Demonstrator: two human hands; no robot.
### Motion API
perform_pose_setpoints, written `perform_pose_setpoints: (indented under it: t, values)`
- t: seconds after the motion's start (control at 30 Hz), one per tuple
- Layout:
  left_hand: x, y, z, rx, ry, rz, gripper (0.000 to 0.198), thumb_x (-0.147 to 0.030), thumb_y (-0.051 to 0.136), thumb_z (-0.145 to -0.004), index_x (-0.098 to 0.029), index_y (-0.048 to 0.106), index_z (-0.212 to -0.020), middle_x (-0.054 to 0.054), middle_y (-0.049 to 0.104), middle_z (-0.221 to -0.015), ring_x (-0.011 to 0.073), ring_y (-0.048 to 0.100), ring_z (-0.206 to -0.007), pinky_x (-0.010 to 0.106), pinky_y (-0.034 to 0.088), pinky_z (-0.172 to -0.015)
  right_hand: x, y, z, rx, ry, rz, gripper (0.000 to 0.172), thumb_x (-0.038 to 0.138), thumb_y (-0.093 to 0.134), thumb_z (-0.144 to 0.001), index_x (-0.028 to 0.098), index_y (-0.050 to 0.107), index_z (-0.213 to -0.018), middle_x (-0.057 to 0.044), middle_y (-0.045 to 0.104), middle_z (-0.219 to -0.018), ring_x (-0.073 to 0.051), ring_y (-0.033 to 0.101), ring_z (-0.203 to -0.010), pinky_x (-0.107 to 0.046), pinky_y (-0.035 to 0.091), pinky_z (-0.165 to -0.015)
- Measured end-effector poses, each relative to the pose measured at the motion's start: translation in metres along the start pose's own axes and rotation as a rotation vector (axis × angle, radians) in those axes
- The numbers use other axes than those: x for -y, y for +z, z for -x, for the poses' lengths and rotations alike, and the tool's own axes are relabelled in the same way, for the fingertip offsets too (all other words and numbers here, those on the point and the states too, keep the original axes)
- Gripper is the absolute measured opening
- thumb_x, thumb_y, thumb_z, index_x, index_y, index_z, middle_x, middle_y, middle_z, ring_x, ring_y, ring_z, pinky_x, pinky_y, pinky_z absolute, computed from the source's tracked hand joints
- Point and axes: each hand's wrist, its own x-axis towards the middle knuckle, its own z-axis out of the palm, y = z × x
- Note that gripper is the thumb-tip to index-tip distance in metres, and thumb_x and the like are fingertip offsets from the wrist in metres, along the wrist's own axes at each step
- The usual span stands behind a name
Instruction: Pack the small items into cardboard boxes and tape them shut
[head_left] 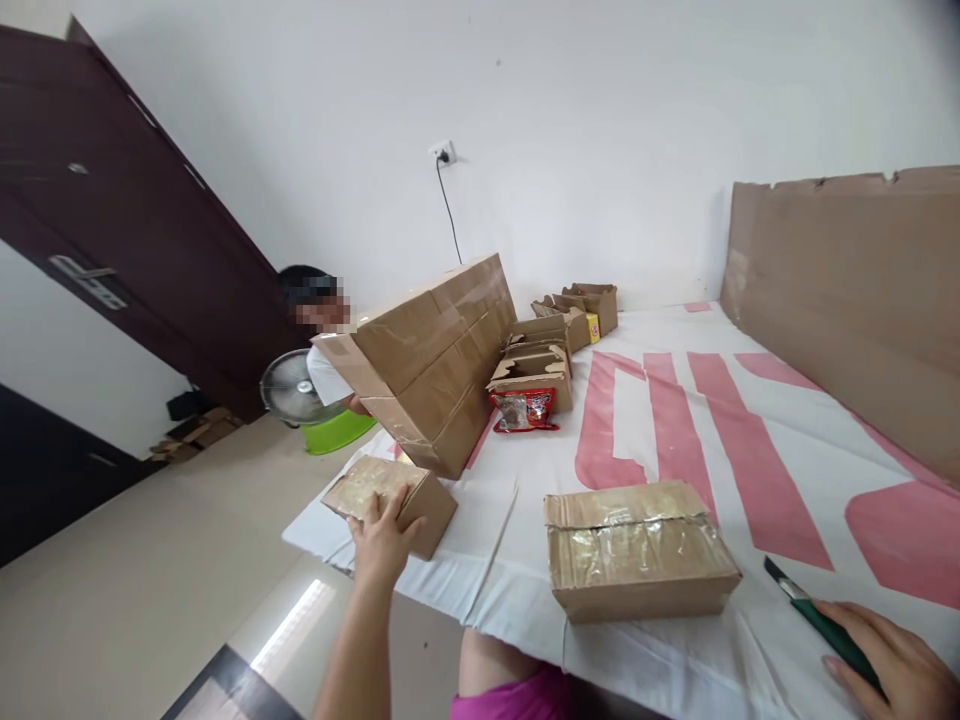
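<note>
One knife (825, 626) slants lengthwise — blade (782, 578) pointing forward-left.

Plain room, home or small office, can't tell which, doubling as a makeshift work spot. Room cues: dark door (142, 200) with lever handle (88, 282), beyond and left of the left grip (384, 530); round fan (291, 388), also past that grip; socket (442, 154) on white wall (600, 120), ahead of both; glossy floor (225, 500) left of left grip. Work cues: cloth-draped surface (514, 555) between grips, cardboard boxes (446, 360) ahead, box cutter (829, 630) in right grip (892, 650).
</note>
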Motion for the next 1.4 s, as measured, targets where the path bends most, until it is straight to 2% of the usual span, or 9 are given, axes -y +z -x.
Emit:
perform_pose_setpoints:
  t: [0.3,0.47,0.53,0.67,0.73,0.87,1.0,1.23,1.4]
  values:
    - [0.081,-0.042,0.028,0.187,0.253,0.315,0.041,-0.051,0.064,-0.073,-0.033,0.073,-0.109,0.000,0.058,-0.137,0.0316,0.050,-0.130,0.048,0.036,-0.111,0.010,-0.009,-0.013,0.131,0.060,0.012,0.036,0.036,0.050,-0.081,0.034,0.061,-0.116,-0.011,0.068,-0.109,-0.032,0.065,-0.100,-0.048,0.051,-0.088]
    - [0.093,-0.066,0.035,0.341,0.256,0.435,0.034,-0.060,0.061,-0.073,-0.033,0.079,-0.085,0.003,0.073,-0.114,0.0323,0.065,-0.110,0.050,0.048,-0.101,0.045,-0.026,-0.027,0.212,0.086,0.120,0.042,0.030,0.045,-0.083,0.025,0.060,-0.121,-0.010,0.066,-0.112,-0.029,0.063,-0.104,-0.044,0.051,-0.090]
    - [0.081,-0.066,0.036,0.250,0.266,0.427,0.031,-0.058,0.060,-0.073,-0.032,0.078,-0.074,0.003,0.075,-0.106,0.0321,0.067,-0.106,0.051,0.048,-0.101,0.058,-0.031,-0.032,0.232,0.106,0.157,0.042,0.028,0.042,-0.085,0.023,0.059,-0.123,-0.010,0.066,-0.110,-0.028,0.063,-0.102,-0.043,0.051,-0.089]
    - [0.031,-0.045,0.055,-0.352,0.323,0.340,0.018,-0.043,0.060,-0.075,-0.028,0.070,-0.072,0.002,0.069,-0.109,0.0310,0.057,-0.119,0.054,0.038,-0.111,0.069,-0.035,-0.036,0.270,0.133,0.180,0.041,0.029,0.042,-0.088,0.022,0.059,-0.124,-0.011,0.065,-0.110,-0.028,0.062,-0.101,-0.042,0.050,-0.088]
    - [-0.004,-0.025,0.076,-0.474,0.350,0.415,0.013,-0.037,0.061,-0.077,-0.026,0.066,-0.080,0.004,0.066,-0.111,0.0300,0.057,-0.117,0.053,0.040,-0.109,0.071,-0.036,-0.037,0.277,0.133,0.184,0.041,0.028,0.042,-0.088,0.022,0.058,-0.125,-0.011,0.064,-0.111,-0.027,0.061,-0.101,-0.042,0.050,-0.088]
    - [-0.076,0.030,0.123,0.100,0.387,0.751,0.047,-0.045,0.065,-0.079,-0.025,0.057,-0.121,0.010,0.051,-0.137,0.0321,0.048,-0.128,0.049,0.046,-0.102,0.076,-0.040,-0.039,0.293,0.131,0.212,0.042,0.024,0.039,-0.088,0.021,0.059,-0.126,-0.011,0.064,-0.109,-0.027,0.060,-0.099,-0.041,0.050,-0.088]
    - [-0.125,0.073,0.148,0.578,0.247,1.165,0.074,-0.058,0.053,-0.084,-0.023,0.032,-0.146,0.012,0.037,-0.152,0.0334,0.033,-0.140,0.050,0.033,-0.112,0.079,-0.042,-0.040,0.295,0.114,0.203,0.043,0.023,0.036,-0.090,0.024,0.057,-0.128,-0.009,0.064,-0.107,-0.025,0.061,-0.099,-0.038,0.050,-0.088]
    - [-0.141,0.089,0.153,0.742,0.119,1.437,0.075,-0.055,0.054,-0.083,-0.024,0.030,-0.148,0.008,0.035,-0.154,0.0326,0.029,-0.142,0.046,0.028,-0.116,0.091,-0.068,-0.067,0.088,0.051,0.101,0.042,0.027,0.032,-0.094,0.022,0.046,-0.134,-0.012,0.060,-0.116,-0.024,0.061,-0.105,-0.037,0.051,-0.088]
    - [-0.142,0.092,0.158,0.751,0.111,1.529,0.073,-0.056,0.053,-0.085,-0.026,0.029,-0.147,0.008,0.034,-0.153,0.0326,0.031,-0.141,0.046,0.028,-0.115,0.163,-0.103,-0.125,0.019,-0.256,0.008,0.049,0.019,0.036,-0.095,0.025,0.032,-0.144,-0.010,0.058,-0.121,-0.020,0.061,-0.106,-0.031,0.052,-0.085]
